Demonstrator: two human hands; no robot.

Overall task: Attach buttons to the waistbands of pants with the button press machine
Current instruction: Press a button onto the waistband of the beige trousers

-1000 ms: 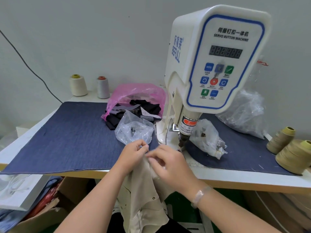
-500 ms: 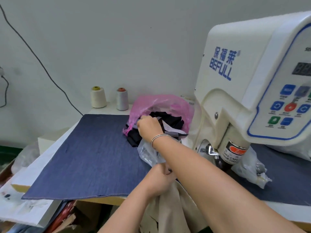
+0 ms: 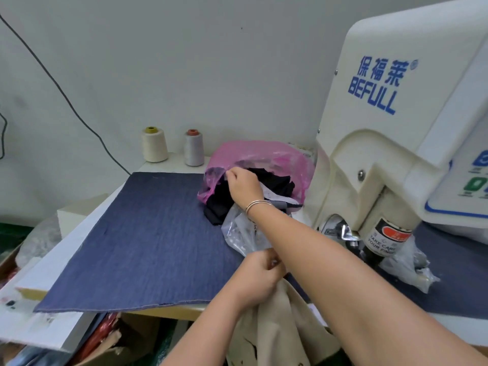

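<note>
Our right hand (image 3: 244, 184) pinches the pink bag (image 3: 264, 157) at twelve o'clock; our left hand (image 3: 260, 277) grips the beige pants (image 3: 274, 326) at six.

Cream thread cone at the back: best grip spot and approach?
Grip the cream cone round its wound middle, coming from the front. It stands upright, tapering upward; the wall sits behind it, the grey cone stands apart on its right, and denim lies flat before it.

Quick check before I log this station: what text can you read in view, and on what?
"保福莱" and "BEFULL": blue, on the side of the button press machine.
"TAKE CARE... YOUR FIN...": cut off, on the warning label around the press head.
Control panel button captions: too small to read.
</note>
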